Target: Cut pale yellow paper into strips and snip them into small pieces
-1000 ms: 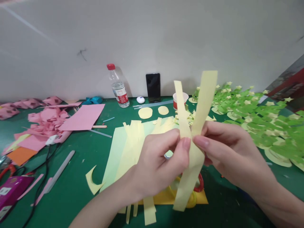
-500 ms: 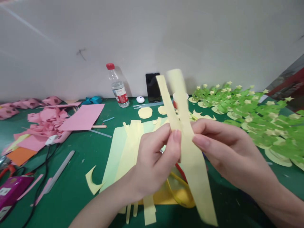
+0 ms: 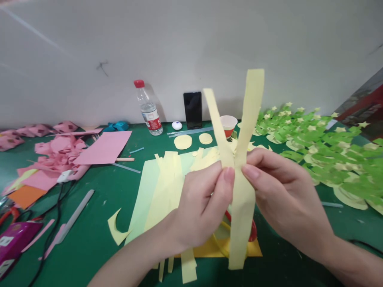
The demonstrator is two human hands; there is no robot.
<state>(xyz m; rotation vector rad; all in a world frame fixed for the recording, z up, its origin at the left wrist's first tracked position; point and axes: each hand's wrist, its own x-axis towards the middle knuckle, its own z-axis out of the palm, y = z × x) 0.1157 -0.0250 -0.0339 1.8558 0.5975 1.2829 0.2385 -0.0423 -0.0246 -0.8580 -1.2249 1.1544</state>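
Observation:
Held up in front of me is a pale yellow paper strip (image 3: 243,223), split at the top into a narrow left arm and a wider right arm. My left hand (image 3: 203,203) pinches it at the base of the narrow arm. Close beside, my right hand (image 3: 284,191) pinches the wider arm near the split. Several more yellow strips (image 3: 167,187) lie on a light green sheet (image 3: 140,199) below. Red and yellow scissor-like handles (image 3: 253,231) show partly behind the held strip, over an orange-yellow sheet (image 3: 206,249).
A water bottle (image 3: 151,115), a phone (image 3: 193,109) and a small bowl (image 3: 229,124) stand by the wall. Pink paper pieces (image 3: 60,151) are piled left, near a purple box (image 3: 18,243). Green paper pieces with yellow stars (image 3: 323,147) fill the right.
The two upper arms of the strip have spread apart, the wider one swinging right. The strip's lower end has moved left and up. Both hands keep their pinch.

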